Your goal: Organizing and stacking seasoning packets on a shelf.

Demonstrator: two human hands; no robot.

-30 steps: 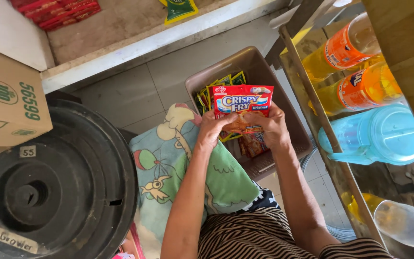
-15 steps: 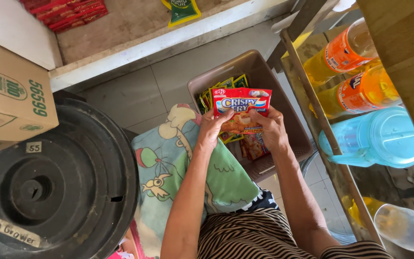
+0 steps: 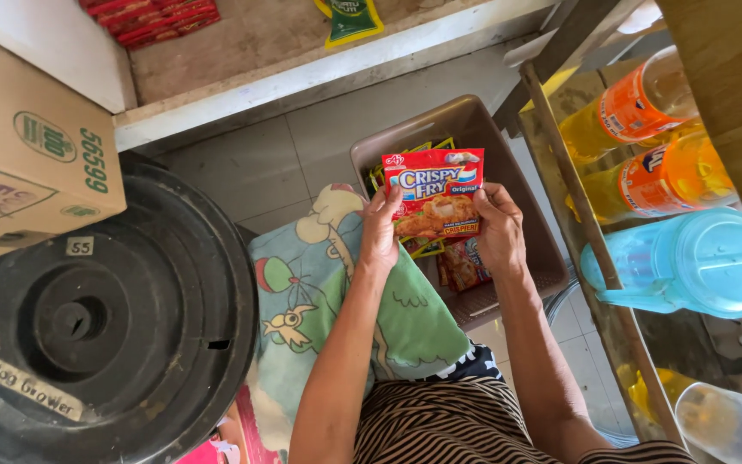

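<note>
Both of my hands hold up a red food sachet (image 3: 434,190) with a picture of fried chicken on it. My left hand (image 3: 379,230) grips its left edge and my right hand (image 3: 499,230) grips its right edge. The sachet hovers over a brown plastic basket (image 3: 536,237) on the tiled floor. Several more sachets (image 3: 459,265), red and yellow-green, lie inside the basket under my hands.
A black round drum lid (image 3: 105,325) fills the lower left, with a cardboard box (image 3: 23,155) resting on it. A printed green cloth (image 3: 319,296) lies over my lap. On the right, a shelf holds orange drink bottles (image 3: 646,142) and a blue plastic jug (image 3: 689,262). A ledge (image 3: 302,73) runs above.
The sachet has stayed in both hands, dropping slightly toward the basket; the view has barely shifted.
</note>
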